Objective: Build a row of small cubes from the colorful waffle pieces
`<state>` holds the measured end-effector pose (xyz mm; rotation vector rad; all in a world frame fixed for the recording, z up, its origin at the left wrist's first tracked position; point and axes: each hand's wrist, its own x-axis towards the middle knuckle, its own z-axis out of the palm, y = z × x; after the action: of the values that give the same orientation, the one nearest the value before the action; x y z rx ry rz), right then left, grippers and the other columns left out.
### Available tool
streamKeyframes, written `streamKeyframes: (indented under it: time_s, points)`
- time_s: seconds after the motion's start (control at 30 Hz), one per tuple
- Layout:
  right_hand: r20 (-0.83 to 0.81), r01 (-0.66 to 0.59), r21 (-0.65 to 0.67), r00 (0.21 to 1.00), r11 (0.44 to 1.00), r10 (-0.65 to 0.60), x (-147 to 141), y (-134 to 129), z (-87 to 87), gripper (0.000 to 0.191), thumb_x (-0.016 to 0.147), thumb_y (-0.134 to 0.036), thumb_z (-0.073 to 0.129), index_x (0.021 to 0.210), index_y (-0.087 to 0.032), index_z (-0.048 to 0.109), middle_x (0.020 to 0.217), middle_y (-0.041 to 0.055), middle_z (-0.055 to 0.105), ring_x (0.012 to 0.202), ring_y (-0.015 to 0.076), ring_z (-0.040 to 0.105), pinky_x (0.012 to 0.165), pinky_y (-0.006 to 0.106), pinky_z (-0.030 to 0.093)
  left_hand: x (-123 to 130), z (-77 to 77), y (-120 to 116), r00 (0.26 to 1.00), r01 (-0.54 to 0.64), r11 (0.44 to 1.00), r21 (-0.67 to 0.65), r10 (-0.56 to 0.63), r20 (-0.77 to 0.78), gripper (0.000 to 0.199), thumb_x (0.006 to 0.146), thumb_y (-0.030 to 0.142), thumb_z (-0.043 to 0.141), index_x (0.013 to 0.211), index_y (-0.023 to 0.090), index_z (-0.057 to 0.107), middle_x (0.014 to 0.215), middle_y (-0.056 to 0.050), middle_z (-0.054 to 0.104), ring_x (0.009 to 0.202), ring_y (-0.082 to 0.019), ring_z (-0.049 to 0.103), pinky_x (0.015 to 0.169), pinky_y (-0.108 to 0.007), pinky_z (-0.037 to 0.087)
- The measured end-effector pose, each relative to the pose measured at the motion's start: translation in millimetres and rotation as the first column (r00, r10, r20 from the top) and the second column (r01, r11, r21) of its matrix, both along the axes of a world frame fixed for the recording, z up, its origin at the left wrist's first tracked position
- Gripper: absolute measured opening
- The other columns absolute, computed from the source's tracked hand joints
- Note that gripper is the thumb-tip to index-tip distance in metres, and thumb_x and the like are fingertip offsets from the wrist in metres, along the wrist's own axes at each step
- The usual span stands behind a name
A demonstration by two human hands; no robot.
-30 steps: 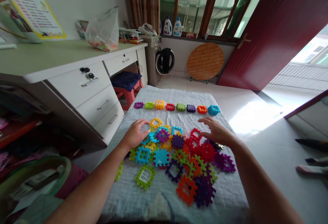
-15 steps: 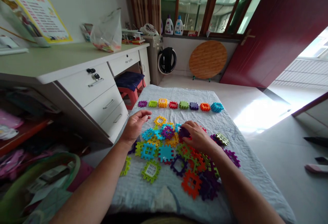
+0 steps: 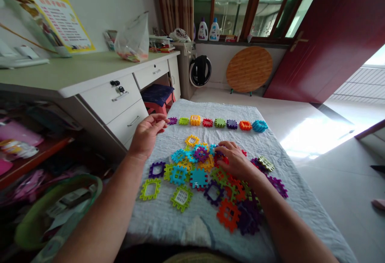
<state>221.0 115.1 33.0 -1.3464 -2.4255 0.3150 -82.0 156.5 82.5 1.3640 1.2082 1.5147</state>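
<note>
My right hand (image 3: 236, 159) reaches over the loose pile of notched plastic building pieces. Its curled fingers hold a dark purple building piece (image 3: 220, 151), mostly covered by the hand. Just below the fingers a red building piece (image 3: 221, 162) shows. Out to the left, my left hand (image 3: 147, 134) hovers above the cloth with thumb and fingers drawn close together; whether anything is between the tips I cannot make out. Its fingertips are beside a purple stack (image 3: 172, 121) at the row's left end. Nearer me lie a turquoise piece (image 3: 199, 179) and an orange piece (image 3: 228, 215).
Along the far part of the cloth-covered table (image 3: 192, 231) runs a row of small stacks, including a yellow stack (image 3: 195, 120) and a blue stack (image 3: 260, 126). A white desk (image 3: 105, 98) stands at left, a stool (image 3: 158, 96) beyond it. A round wooden board (image 3: 249, 69) leans against the wall.
My left hand has moved left and away from me, off the pile toward the row's end. The right hand stays over the pile; the purple piece shows less and red shows beneath it.
</note>
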Motion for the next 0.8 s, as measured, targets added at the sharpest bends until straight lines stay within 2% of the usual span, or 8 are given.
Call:
streamKeyframes:
  time_s: [0.07,0.17,0.23,0.33,0.47,0.57,0.67,0.8]
  points:
    - [0.009,0.028,0.005,1.000,1.000,-0.028,7,3,-2.0,0.035,0.080,-0.029,0.059,0.115,-0.025,0.059,0.118,0.0091,0.055,0.108,0.0262,0.047,0.091,0.043,0.040,-7,-2.5,-13,0.946,0.174,0.978,-0.113,-0.198,-0.257,0.033,0.074,0.038,0.064,0.103,0.020,0.064,0.100,-0.006,0.067,0.090,-0.019,0.061,0.079,-0.030,0.049]
    - [0.023,0.072,0.008,0.997,0.997,-0.072,19,9,-6.7,0.033,0.079,-0.027,0.059,0.112,-0.023,0.061,0.113,0.0088,0.057,0.104,0.0249,0.049,0.091,0.041,0.040,-19,-14.0,-38,0.651,0.324,0.909,-0.261,-0.414,-0.636,0.048,0.069,0.045,0.069,0.113,0.027,0.063,0.122,-0.007,0.060,0.114,-0.027,0.053,0.097,-0.040,0.042]
    - [0.018,0.104,0.008,0.994,0.995,-0.104,27,12,-9.9,0.030,0.079,-0.024,0.058,0.109,-0.022,0.062,0.109,0.0084,0.058,0.102,0.0240,0.050,0.090,0.040,0.040,-30,-27.3,-57,0.506,0.292,0.928,-0.231,-0.355,-0.786,0.065,0.062,0.051,0.073,0.121,0.030,0.058,0.134,-0.008,0.051,0.126,-0.033,0.042,0.105,-0.046,0.035]
    - [0.000,0.145,0.019,0.989,0.989,-0.145,38,16,-12.8,0.028,0.080,-0.022,0.056,0.106,-0.021,0.063,0.107,0.0091,0.059,0.099,0.0238,0.052,0.089,0.040,0.041,-47,-53.5,-85,0.409,0.202,0.964,-0.174,-0.244,-0.879,0.087,0.060,0.058,0.072,0.136,0.032,0.041,0.145,-0.010,0.036,0.134,-0.036,0.031,0.107,-0.051,0.030]
    - [-0.029,0.188,0.040,0.982,0.981,-0.187,45,17,-13.1,0.029,0.081,-0.023,0.054,0.108,-0.020,0.062,0.108,0.0097,0.059,0.101,0.0246,0.053,0.090,0.039,0.041,-54,-87.7,-114,0.383,0.126,0.984,-0.122,-0.162,-0.909,0.106,0.057,0.062,0.072,0.145,0.030,0.022,0.150,-0.014,0.023,0.135,-0.040,0.024,0.106,-0.055,0.031]
    - [-0.033,0.198,0.024,0.980,0.980,-0.198,45,18,-12.7,0.028,0.081,-0.023,0.053,0.107,-0.019,0.062,0.107,0.0097,0.060,0.102,0.0243,0.054,0.090,0.038,0.041,-43,-102.2,-123,0.381,0.112,0.988,-0.104,-0.140,-0.914,0.109,0.059,0.063,0.070,0.147,0.028,0.014,0.150,-0.017,0.018,0.135,-0.043,0.022,0.105,-0.059,0.028]
    - [-0.050,0.192,0.005,0.980,0.981,-0.191,43,19,-13.1,0.027,0.080,-0.022,0.054,0.106,-0.019,0.063,0.106,0.0091,0.060,0.100,0.0232,0.055,0.091,0.038,0.041,-26,-104.3,-123,0.409,0.098,0.991,-0.095,-0.127,-0.904,0.105,0.064,0.060,0.068,0.147,0.028,0.012,0.151,-0.017,0.016,0.136,-0.042,0.020,0.106,-0.060,0.027]
    - [-0.082,0.185,0.004,0.980,0.983,-0.184,44,20,-14.3,0.026,0.080,-0.022,0.054,0.105,-0.019,0.063,0.104,0.0091,0.060,0.100,0.0234,0.056,0.090,0.038,0.042,-8,-95.0,-117,0.455,0.136,0.982,-0.130,-0.179,-0.872,0.092,0.072,0.054,0.065,0.146,0.030,0.016,0.152,-0.014,0.015,0.138,-0.039,0.018,0.108,-0.058,0.027]
